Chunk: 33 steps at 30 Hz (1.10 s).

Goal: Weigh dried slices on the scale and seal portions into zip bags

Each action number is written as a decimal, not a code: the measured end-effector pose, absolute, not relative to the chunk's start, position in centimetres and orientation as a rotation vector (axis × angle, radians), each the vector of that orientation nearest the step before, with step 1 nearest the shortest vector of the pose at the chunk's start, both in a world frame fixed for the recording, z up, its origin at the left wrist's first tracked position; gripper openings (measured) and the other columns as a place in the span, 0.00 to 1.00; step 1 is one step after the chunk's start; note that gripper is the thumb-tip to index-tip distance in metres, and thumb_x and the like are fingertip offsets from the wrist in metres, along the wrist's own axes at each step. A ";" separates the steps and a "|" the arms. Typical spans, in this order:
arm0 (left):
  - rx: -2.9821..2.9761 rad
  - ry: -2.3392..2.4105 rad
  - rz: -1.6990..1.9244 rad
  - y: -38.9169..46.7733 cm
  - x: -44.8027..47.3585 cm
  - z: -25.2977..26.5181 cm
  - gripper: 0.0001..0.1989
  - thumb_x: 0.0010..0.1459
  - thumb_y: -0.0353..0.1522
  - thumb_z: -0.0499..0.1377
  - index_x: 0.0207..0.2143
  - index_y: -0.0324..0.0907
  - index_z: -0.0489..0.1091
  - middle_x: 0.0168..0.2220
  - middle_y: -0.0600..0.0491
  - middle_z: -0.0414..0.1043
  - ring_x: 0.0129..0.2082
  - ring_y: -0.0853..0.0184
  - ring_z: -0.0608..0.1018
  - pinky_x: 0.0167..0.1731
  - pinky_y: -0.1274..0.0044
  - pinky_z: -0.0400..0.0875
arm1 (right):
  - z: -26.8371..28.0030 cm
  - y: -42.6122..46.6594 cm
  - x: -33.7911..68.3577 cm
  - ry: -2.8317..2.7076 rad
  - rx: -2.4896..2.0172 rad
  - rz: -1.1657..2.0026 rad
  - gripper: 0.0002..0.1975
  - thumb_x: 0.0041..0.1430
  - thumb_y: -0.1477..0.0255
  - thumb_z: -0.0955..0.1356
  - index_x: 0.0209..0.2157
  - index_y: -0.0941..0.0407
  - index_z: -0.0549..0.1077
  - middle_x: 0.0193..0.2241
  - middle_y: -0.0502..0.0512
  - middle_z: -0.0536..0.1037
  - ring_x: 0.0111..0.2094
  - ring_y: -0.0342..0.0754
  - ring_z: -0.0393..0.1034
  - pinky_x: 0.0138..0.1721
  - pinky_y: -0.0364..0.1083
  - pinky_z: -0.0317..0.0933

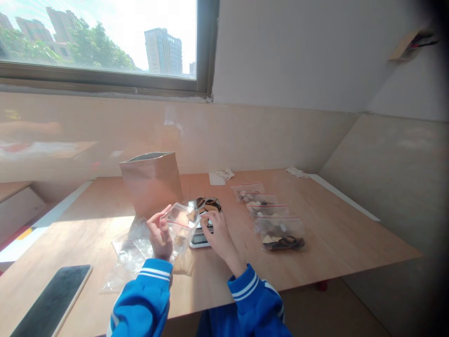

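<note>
My left hand (160, 234) grips a clear zip bag (182, 229) with a red seal line, its mouth spread apart. A tan piece (191, 216) shows at the bag's mouth. My right hand (218, 233) is at the bag's right edge, thumb and fingers curled together; what they pinch is not clear. Beneath and behind it stands a small digital scale (200, 240), partly hidden by the bag and hand. Dark brown and tan dried slices (211, 205) lie on its tray.
A brown paper bag (152, 185) stands open behind my left hand. Flat clear bags (131, 248) lie at left, near a phone (52, 299). Several filled zip bags (283, 234) are lined up at right. Crumpled white paper (224, 175) lies by the wall.
</note>
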<state>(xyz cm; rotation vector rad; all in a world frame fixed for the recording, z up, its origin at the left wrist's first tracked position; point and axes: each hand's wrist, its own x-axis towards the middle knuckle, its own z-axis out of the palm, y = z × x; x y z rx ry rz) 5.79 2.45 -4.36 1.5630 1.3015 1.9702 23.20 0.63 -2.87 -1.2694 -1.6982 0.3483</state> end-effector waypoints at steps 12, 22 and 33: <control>1.612 1.357 2.021 1.8 6.0 -3.7 0.13 0.65 0.43 0.46 0.44 0.45 0.58 0.44 0.41 0.76 0.51 0.57 0.76 0.50 0.59 0.70 | -3.0 0.3 23.8 -1.653 -1.391 0.284 0.06 0.57 0.76 0.67 0.33 0.53 0.76 0.37 0.55 0.79 0.40 0.54 0.68 0.43 0.52 0.56; 1.696 1.212 1.978 2.1 5.8 -4.8 0.12 0.66 0.42 0.45 0.46 0.46 0.55 0.50 0.39 0.73 0.54 0.60 0.74 0.54 0.56 0.66 | 3.7 -0.1 22.5 -1.285 -1.102 0.765 0.13 0.59 0.61 0.66 0.35 0.56 0.76 0.34 0.55 0.79 0.36 0.49 0.72 0.40 0.46 0.63; 1.606 1.053 2.347 3.2 5.8 -5.3 0.13 0.64 0.42 0.49 0.42 0.42 0.59 0.42 0.43 0.78 0.45 0.59 0.80 0.45 0.58 0.72 | -2.3 3.0 22.5 -1.719 -1.239 0.341 0.16 0.62 0.77 0.58 0.47 0.56 0.72 0.49 0.58 0.74 0.50 0.51 0.64 0.54 0.51 0.57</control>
